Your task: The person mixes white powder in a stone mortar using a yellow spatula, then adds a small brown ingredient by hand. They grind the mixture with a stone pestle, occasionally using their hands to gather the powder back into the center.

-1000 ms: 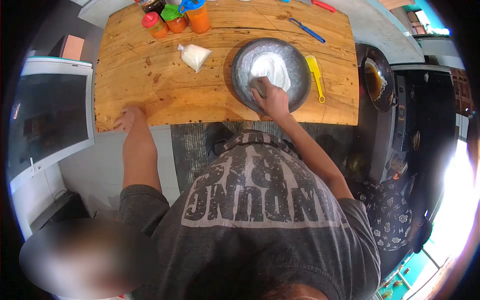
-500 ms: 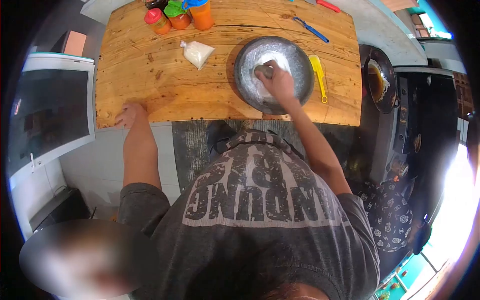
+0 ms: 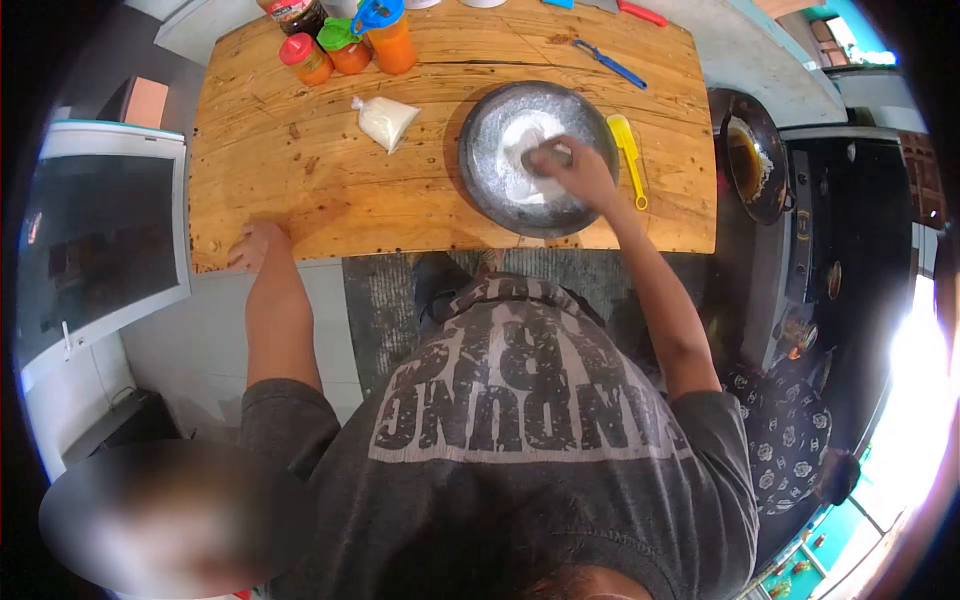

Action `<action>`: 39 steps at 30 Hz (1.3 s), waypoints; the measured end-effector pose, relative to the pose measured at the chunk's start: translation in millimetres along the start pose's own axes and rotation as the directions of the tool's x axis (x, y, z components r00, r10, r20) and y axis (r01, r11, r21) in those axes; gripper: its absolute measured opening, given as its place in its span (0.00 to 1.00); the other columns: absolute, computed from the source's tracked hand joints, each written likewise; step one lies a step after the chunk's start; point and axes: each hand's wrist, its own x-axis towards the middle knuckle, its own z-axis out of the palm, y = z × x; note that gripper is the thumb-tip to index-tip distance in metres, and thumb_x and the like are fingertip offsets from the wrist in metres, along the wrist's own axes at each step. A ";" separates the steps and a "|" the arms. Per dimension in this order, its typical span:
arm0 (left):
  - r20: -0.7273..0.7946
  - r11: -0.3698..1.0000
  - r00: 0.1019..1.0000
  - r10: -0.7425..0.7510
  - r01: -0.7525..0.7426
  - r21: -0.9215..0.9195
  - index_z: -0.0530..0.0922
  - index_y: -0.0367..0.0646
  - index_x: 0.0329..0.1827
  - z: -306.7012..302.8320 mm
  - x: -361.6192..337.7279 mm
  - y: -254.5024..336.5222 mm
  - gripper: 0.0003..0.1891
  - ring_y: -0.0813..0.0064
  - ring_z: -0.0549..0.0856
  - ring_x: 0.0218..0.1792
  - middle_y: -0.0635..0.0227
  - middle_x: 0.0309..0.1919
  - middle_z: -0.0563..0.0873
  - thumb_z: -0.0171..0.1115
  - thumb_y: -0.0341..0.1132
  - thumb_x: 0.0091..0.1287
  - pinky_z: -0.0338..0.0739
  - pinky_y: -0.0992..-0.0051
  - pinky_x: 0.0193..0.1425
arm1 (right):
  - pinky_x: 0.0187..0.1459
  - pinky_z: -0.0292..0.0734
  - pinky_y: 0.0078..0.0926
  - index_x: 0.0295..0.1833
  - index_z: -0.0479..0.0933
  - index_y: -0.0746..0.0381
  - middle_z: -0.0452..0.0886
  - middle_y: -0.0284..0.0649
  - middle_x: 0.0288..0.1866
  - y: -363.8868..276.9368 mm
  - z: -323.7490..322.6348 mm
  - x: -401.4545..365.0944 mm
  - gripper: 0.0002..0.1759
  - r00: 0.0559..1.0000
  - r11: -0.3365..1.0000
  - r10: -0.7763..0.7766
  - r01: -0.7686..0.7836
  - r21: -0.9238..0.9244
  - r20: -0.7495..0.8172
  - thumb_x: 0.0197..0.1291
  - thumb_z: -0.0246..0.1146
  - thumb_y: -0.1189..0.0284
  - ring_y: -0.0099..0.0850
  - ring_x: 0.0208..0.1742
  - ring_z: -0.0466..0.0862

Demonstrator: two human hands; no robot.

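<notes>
A round grey stone mortar (image 3: 485, 190) stands near the front edge of the wooden table, with white powder (image 3: 518, 130) spread over its inside. My right hand (image 3: 582, 172) is closed around a dark stone pestle (image 3: 535, 160), which rests on the powder. At the table's front left corner, my left hand (image 3: 258, 245) lies on the edge with its fingers apart, holding nothing. A knotted plastic bag of white grains (image 3: 386, 122) lies left of the mortar. Just right of the mortar is a yellow spoon (image 3: 628, 150).
Orange bottles (image 3: 395, 45) and jars with red and green lids (image 3: 345, 50) stand at the back left of the table (image 3: 300, 150). A blue peeler (image 3: 612, 65) lies behind the mortar. Right of the table is a wok (image 3: 750, 160) with brown liquid. Another person's patterned clothing (image 3: 790, 440) shows lower right.
My right hand has moved the pestle slightly right and toward me within the mortar. The view has shifted a little. My left hand stays on the table edge.
</notes>
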 end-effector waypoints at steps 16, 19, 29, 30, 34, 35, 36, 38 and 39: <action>-0.180 0.996 0.982 -0.051 0.036 -0.083 0.60 0.37 0.56 -10.1 -12.2 1.3 0.26 0.54 0.77 0.48 0.53 0.58 0.64 0.50 0.48 0.63 0.74 0.55 0.42 | 0.31 0.80 0.33 0.48 0.81 0.54 0.84 0.47 0.29 24.3 3.8 38.5 0.23 0.998 0.991 0.007 -0.015 -0.134 -0.062 0.52 0.69 0.50 0.41 0.26 0.84; -0.126 0.992 0.992 0.004 -0.019 -0.121 0.60 0.36 0.58 -10.1 -9.7 -2.7 0.27 0.54 0.77 0.48 0.53 0.61 0.63 0.47 0.47 0.63 0.73 0.54 0.43 | 0.35 0.81 0.37 0.48 0.81 0.51 0.83 0.50 0.25 29.3 12.1 16.4 0.23 0.998 0.998 0.051 -0.052 0.038 0.028 0.50 0.69 0.51 0.44 0.28 0.85; -0.001 0.993 0.999 -0.039 0.039 -0.111 0.58 0.36 0.63 -22.3 -10.0 0.9 0.31 0.54 0.77 0.49 0.53 0.71 0.56 0.47 0.50 0.64 0.74 0.55 0.45 | 0.34 0.80 0.33 0.51 0.79 0.55 0.84 0.48 0.28 32.8 23.8 28.7 0.24 0.991 1.000 0.002 -0.001 0.010 -0.137 0.54 0.68 0.52 0.37 0.29 0.87; -0.003 0.993 1.000 -0.026 0.025 -0.116 0.58 0.36 0.64 -25.6 -9.8 2.4 0.32 0.54 0.77 0.49 0.53 0.71 0.56 0.47 0.50 0.63 0.74 0.55 0.45 | 0.34 0.80 0.33 0.51 0.79 0.55 0.84 0.48 0.28 31.9 30.3 8.6 0.24 0.996 0.996 0.025 -0.017 0.083 -0.089 0.54 0.68 0.52 0.39 0.30 0.87; -0.228 0.996 0.972 -0.050 0.032 -0.084 0.59 0.37 0.61 15.8 -0.7 -1.5 0.30 0.53 0.77 0.49 0.53 0.70 0.56 0.49 0.50 0.63 0.73 0.55 0.46 | 0.31 0.79 0.39 0.52 0.77 0.51 0.82 0.50 0.25 0.0 64.6 -50.1 0.23 0.946 0.932 -0.233 0.150 -0.331 -0.227 0.55 0.67 0.51 0.49 0.28 0.84; -0.201 0.995 0.978 -0.063 0.047 -0.084 0.60 0.37 0.61 19.2 0.0 -0.9 0.30 0.53 0.77 0.49 0.53 0.71 0.56 0.49 0.50 0.63 0.73 0.55 0.45 | 0.31 0.79 0.39 0.52 0.77 0.52 0.82 0.50 0.25 1.7 64.6 -39.5 0.24 0.958 0.924 -0.182 0.089 -0.371 -0.224 0.55 0.67 0.51 0.49 0.29 0.84; -0.176 0.995 0.981 -0.076 0.063 -0.080 0.60 0.38 0.60 9.6 -2.6 0.9 0.29 0.53 0.77 0.49 0.53 0.71 0.56 0.49 0.50 0.63 0.73 0.54 0.45 | 0.31 0.79 0.39 0.52 0.77 0.52 0.82 0.50 0.25 -5.9 58.0 -22.5 0.24 0.967 0.912 -0.128 0.028 -0.409 -0.219 0.55 0.67 0.50 0.48 0.30 0.84; -0.109 0.993 0.991 -0.082 0.071 -0.098 0.60 0.37 0.61 -6.3 -6.0 1.3 0.30 0.52 0.77 0.48 0.53 0.71 0.55 0.49 0.49 0.63 0.73 0.54 0.45 | 0.31 0.78 0.39 0.51 0.78 0.53 0.82 0.51 0.24 -16.6 41.5 7.5 0.25 0.976 0.937 -0.071 -0.005 -0.349 -0.206 0.55 0.66 0.49 0.47 0.30 0.85; -0.062 0.991 0.996 -0.068 0.060 -0.119 0.59 0.37 0.62 -13.5 -7.6 1.5 0.30 0.52 0.77 0.48 0.53 0.72 0.55 0.49 0.49 0.62 0.73 0.54 0.45 | 0.31 0.78 0.38 0.51 0.78 0.54 0.81 0.51 0.24 -14.5 31.7 19.7 0.25 0.978 0.968 -0.065 0.014 -0.250 -0.198 0.55 0.66 0.49 0.45 0.30 0.85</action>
